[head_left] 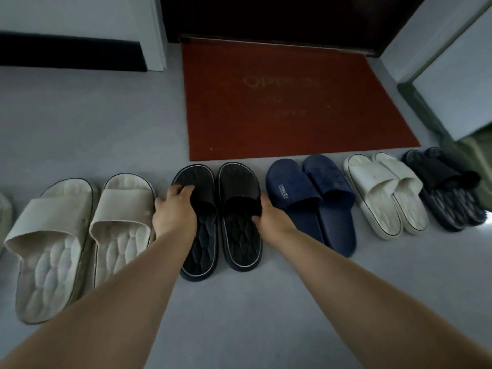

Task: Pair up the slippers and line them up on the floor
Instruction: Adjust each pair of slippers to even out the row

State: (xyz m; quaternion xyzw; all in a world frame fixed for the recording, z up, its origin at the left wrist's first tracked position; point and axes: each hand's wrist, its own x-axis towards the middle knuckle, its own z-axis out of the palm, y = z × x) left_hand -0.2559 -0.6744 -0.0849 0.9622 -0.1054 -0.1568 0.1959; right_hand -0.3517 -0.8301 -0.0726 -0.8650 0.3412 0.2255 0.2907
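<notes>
Slippers lie in a row on the grey floor (239,315). In the middle sits a black pair: my left hand (174,209) grips the strap of the left black slipper (202,243), and my right hand (271,217) grips the strap edge of the right black slipper (241,235). To the left lies a large cream pair (80,235). To the right come a navy pair (314,201), a white pair (386,193) and a dark patterned pair (447,187).
A red doormat (292,102) lies just beyond the row, before a dark doorway (266,17). A white cabinet (458,75) stands at the right, and a wall with a black skirting (72,53) at the left. Another pale slipper edge (4,214) shows at far left.
</notes>
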